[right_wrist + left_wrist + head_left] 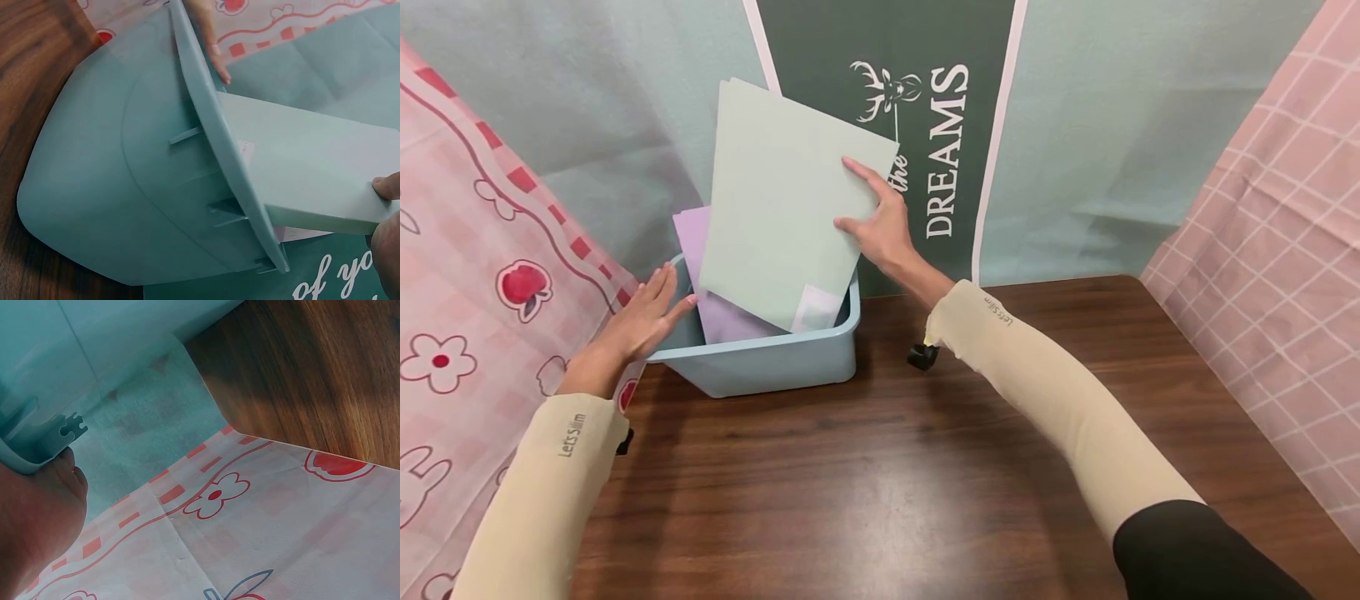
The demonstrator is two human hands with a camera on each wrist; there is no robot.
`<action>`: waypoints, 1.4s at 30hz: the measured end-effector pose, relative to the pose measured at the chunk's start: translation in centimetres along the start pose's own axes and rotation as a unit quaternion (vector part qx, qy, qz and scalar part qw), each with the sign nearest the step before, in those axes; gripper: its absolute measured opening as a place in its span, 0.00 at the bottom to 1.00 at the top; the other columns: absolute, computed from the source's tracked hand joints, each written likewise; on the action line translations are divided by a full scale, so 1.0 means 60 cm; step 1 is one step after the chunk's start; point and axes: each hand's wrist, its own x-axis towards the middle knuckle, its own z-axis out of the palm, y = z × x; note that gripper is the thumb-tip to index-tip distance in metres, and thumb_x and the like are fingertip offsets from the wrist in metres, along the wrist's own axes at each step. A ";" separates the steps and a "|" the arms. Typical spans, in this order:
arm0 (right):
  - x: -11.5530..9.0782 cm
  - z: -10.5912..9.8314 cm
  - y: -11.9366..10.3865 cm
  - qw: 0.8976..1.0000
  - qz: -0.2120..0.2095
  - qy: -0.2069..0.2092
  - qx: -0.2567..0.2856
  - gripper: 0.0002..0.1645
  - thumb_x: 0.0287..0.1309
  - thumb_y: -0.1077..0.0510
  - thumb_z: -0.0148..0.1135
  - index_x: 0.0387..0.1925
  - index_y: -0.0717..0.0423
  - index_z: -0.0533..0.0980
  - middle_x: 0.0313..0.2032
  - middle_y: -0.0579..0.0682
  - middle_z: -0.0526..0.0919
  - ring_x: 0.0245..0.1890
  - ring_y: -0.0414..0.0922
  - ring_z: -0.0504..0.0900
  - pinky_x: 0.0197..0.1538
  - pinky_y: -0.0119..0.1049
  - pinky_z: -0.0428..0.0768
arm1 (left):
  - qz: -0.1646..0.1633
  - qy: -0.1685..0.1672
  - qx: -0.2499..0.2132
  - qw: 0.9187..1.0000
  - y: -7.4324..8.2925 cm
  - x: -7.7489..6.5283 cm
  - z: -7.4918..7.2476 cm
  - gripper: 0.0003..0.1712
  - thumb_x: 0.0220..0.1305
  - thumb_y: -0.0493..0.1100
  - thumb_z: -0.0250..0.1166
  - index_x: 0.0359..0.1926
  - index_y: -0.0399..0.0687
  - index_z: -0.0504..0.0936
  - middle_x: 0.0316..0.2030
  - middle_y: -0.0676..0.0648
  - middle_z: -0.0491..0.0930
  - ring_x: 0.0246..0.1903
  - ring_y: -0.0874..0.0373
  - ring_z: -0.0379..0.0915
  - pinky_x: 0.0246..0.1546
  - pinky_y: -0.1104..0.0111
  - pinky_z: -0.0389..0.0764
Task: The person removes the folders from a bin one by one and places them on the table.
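Note:
In the head view, a pale green paper folder [782, 200] stands tilted, with its lower end inside a light blue plastic bin [767, 364]. My right hand [883, 232] grips its right edge, thumb and a finger on the near face and the other fingers hidden behind. A white label or pocket [817, 308] shows at the folder's lower corner. Behind it, a purple folder [730, 318] leans in the bin. My left hand [643, 321] rests on the bin's left rim with the fingers extended; in the left wrist view only part of that hand [47, 515] shows beside the rim.
The bin stands at the back left of a dark wooden table [880, 483]. A pink patterned cloth [482, 275] hangs on the left, a pink checked cloth [1277, 275] on the right. Behind hangs a grey-green cloth [1097, 142] with printed lettering.

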 end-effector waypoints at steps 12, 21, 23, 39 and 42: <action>0.005 -0.022 -0.011 0.999 0.014 0.033 0.029 0.49 0.49 0.76 0.78 0.72 0.46 0.77 0.72 0.43 0.77 0.67 0.35 0.75 0.63 0.26 0.74 | 0.015 -0.004 0.003 1.000 -0.002 -0.002 0.000 0.44 0.86 0.58 0.31 0.81 0.33 0.25 0.82 0.31 0.21 0.82 0.32 0.19 0.81 0.43 0.27; 0.007 -0.043 -0.016 0.996 0.027 0.051 0.063 0.52 0.48 0.78 0.78 0.73 0.47 0.75 0.73 0.39 0.75 0.69 0.31 0.71 0.67 0.25 0.72 | 0.033 0.007 0.003 0.999 -0.006 -0.001 0.001 0.42 0.87 0.56 0.31 0.81 0.31 0.26 0.82 0.28 0.24 0.82 0.32 0.19 0.81 0.42 0.28; 0.008 -0.045 -0.017 0.996 0.029 0.055 0.065 0.52 0.48 0.78 0.78 0.73 0.47 0.75 0.72 0.39 0.75 0.69 0.31 0.71 0.67 0.25 0.72 | 0.035 0.008 0.003 0.999 -0.007 -0.003 0.000 0.42 0.87 0.56 0.30 0.81 0.31 0.26 0.82 0.28 0.24 0.82 0.32 0.20 0.81 0.42 0.28; 0.010 -0.088 -0.042 0.987 0.068 0.085 0.121 0.53 0.48 0.79 0.77 0.73 0.42 0.75 0.71 0.36 0.75 0.68 0.37 0.72 0.66 0.33 0.78 | 0.024 0.005 0.003 1.000 -0.008 -0.009 -0.002 0.42 0.87 0.54 0.33 0.81 0.34 0.25 0.82 0.30 0.21 0.82 0.32 0.18 0.80 0.42 0.26; 0.011 -0.098 -0.046 0.983 0.076 0.090 0.142 0.54 0.47 0.80 0.77 0.73 0.41 0.76 0.70 0.37 0.76 0.67 0.40 0.73 0.64 0.36 0.80 | 0.025 0.006 0.004 1.000 -0.008 -0.009 -0.003 0.42 0.87 0.55 0.32 0.81 0.33 0.25 0.82 0.30 0.22 0.82 0.32 0.18 0.81 0.43 0.26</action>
